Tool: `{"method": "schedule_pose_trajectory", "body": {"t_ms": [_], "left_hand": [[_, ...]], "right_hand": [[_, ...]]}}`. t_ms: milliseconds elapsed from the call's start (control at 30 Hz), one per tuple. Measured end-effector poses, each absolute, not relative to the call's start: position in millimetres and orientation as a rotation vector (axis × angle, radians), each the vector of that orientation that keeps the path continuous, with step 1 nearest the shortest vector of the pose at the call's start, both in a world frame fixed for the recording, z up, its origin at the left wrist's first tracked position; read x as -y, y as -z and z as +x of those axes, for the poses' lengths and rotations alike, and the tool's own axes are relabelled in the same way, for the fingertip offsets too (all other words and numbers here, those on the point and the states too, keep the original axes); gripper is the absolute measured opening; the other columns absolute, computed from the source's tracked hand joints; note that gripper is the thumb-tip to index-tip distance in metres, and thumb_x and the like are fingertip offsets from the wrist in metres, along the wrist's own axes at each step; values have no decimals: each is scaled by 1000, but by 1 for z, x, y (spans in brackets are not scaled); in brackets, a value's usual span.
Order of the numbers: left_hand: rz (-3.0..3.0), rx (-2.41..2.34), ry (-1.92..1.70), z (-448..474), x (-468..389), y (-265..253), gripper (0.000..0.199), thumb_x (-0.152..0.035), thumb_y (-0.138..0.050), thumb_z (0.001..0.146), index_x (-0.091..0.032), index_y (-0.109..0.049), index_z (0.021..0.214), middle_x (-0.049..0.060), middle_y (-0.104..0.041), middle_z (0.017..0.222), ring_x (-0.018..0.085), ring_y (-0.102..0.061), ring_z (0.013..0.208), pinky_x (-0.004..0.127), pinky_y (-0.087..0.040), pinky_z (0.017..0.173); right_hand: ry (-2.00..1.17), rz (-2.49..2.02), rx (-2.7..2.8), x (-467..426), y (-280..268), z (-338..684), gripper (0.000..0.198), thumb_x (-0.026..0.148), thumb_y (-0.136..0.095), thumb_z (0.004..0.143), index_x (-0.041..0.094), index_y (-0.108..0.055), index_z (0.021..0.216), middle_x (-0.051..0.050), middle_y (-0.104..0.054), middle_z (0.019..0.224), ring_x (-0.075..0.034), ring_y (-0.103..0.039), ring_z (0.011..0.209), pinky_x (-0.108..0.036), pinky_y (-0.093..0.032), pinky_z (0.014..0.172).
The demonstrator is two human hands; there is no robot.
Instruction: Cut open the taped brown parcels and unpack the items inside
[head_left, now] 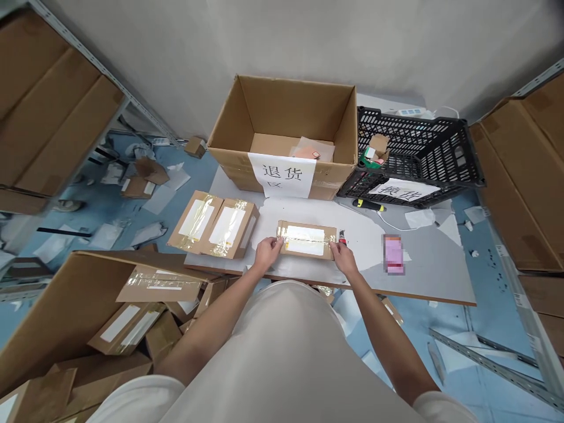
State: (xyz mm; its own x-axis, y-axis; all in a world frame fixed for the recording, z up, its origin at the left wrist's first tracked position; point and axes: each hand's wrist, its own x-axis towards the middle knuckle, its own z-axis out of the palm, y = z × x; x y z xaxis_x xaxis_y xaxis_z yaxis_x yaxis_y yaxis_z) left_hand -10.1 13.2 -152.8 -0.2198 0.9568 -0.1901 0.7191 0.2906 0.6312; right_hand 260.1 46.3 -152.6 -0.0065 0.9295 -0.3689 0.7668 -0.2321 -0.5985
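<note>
A small taped cardboard box (307,249) with a white label lies flat near the front edge of the table. My left hand (268,254) grips its left end, thumb on top. On the opposite end, my right hand (343,258) is closed with thumb and fingers at the corner. Just behind my right hand lies a red-and-black tool (342,236), perhaps a cutter, partly hidden by the hand and box. To the left, two larger taped boxes (232,228) with white labels stand side by side.
At the back stands a big open carton (238,170) with papers inside. Beside it is a black plastic crate (445,153) holding a small opened box. A yellow-and-black tool (369,205) and a blurred pink item (393,254) lie right. A large carton (48,288) full of boxes stands lower left.
</note>
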Motion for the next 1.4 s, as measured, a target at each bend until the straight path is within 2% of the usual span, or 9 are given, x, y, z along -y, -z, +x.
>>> {"method": "schedule_pose_trajectory", "body": {"t_ms": [100, 167, 267, 400, 500, 700, 900, 1067, 1400], "left_hand": [[1734, -2032, -732, -5, -2, 153, 54, -53, -52, 80, -11, -56, 114, 18, -58, 110, 28, -53, 103, 38, -41, 87], [2009, -1840, -772, 1, 4, 154, 52, -47, -56, 79, -15, -51, 120, 18, -53, 120, 30, -46, 114, 43, -37, 95], [2256, -1507, -673, 9, 8, 161, 31, -31, -45, 88, -22, -54, 116, 12, -56, 116, 25, -47, 115, 46, -36, 98], [2288, -1502, -661, 12, 6, 176, 31, -21, -36, 91, -22, -55, 116, 11, -57, 115, 23, -48, 115, 47, -37, 99], [2277, -1489, -715, 11, 6, 184, 31, -19, -37, 91, -22, -56, 116, 12, -58, 116, 23, -48, 116, 48, -35, 101], [2095, -1454, -823, 12, 8, 186, 30, -22, -39, 92, -24, -58, 115, 11, -59, 117, 23, -48, 119, 51, -30, 105], [2120, -1441, -786, 10, 6, 186, 32, -23, -35, 93, -22, -59, 115, 12, -60, 118, 23, -47, 120, 51, -33, 104], [2237, -1428, -852, 10, 5, 190, 31, -21, -38, 92, -21, -58, 115, 12, -62, 114, 22, -51, 116, 50, -38, 101], [2415, -1476, -924, 12, 5, 191, 28, -16, -41, 91, -20, -57, 114, 9, -63, 111, 21, -53, 112, 46, -45, 95]], "right_hand": [[-1133, -1997, 1722, -45, 157, 266, 50, 61, -33, 84, 19, -61, 85, -9, -67, 84, -22, -61, 79, -29, -43, 68], [-1174, -1950, 1677, -41, 165, 273, 53, 61, -31, 85, 19, -62, 90, -8, -67, 86, -22, -62, 80, -30, -44, 70], [-1017, -2030, 1609, -33, 185, 287, 54, 59, -29, 86, 18, -62, 97, -10, -66, 92, -24, -61, 87, -34, -45, 76], [-735, -2321, 1618, -29, 213, 299, 54, 49, -62, 69, 18, -55, 112, -16, -58, 109, -31, -55, 101, -40, -45, 79], [-859, -2428, 1676, -35, 219, 303, 57, 36, -68, 64, 18, -52, 115, -16, -58, 106, -32, -58, 94, -43, -46, 76], [-912, -2211, 1790, -61, 163, 314, 49, 27, -40, 84, 14, -41, 130, -14, -61, 108, -26, -59, 98, -39, -45, 83], [-1087, -1310, 2484, -79, 81, 259, 53, 27, -42, 88, 29, -33, 140, -5, -51, 131, -24, -52, 112, -36, -41, 92], [-1092, -1070, 2939, -94, 77, 209, 54, 24, -42, 91, 30, -29, 142, -7, -61, 113, -22, -59, 98, -34, -43, 85], [-762, -1027, 3342, -100, 63, 196, 54, 24, -33, 94, 27, -17, 146, -13, -61, 107, -26, -63, 88, -33, -44, 73]]}}
